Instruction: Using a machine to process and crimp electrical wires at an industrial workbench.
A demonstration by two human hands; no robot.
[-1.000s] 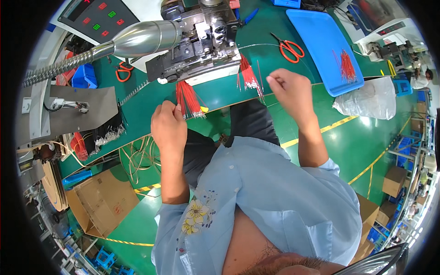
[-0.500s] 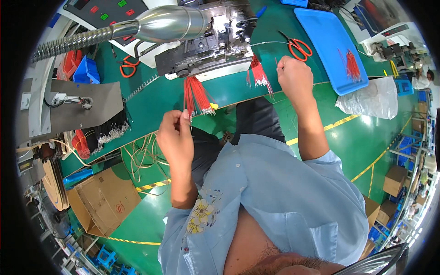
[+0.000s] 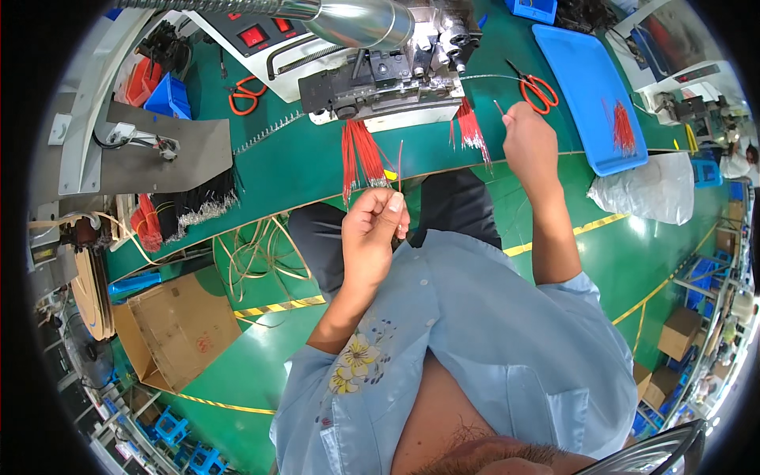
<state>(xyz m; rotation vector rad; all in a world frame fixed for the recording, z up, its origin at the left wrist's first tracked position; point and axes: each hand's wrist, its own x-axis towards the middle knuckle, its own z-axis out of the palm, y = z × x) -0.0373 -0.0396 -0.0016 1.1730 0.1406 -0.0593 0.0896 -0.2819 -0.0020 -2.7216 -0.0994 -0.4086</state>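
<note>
The left hand (image 3: 370, 231) pinches one red wire (image 3: 400, 165) between its fingers, near the edge of the counter (image 3: 273, 170). The right hand (image 3: 532, 144) has its fingers closed, seemingly on a wire tip (image 3: 498, 105). Two red bundles, left (image 3: 364, 154) and right (image 3: 470, 127), sit before the machine (image 3: 380, 77); work looks partway, the left's wire in neither.

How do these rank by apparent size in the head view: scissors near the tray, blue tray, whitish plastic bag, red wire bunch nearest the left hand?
Largest to smallest:
1. Blue tray
2. Whitish plastic bag
3. Red wire bunch
4. Scissors
</note>
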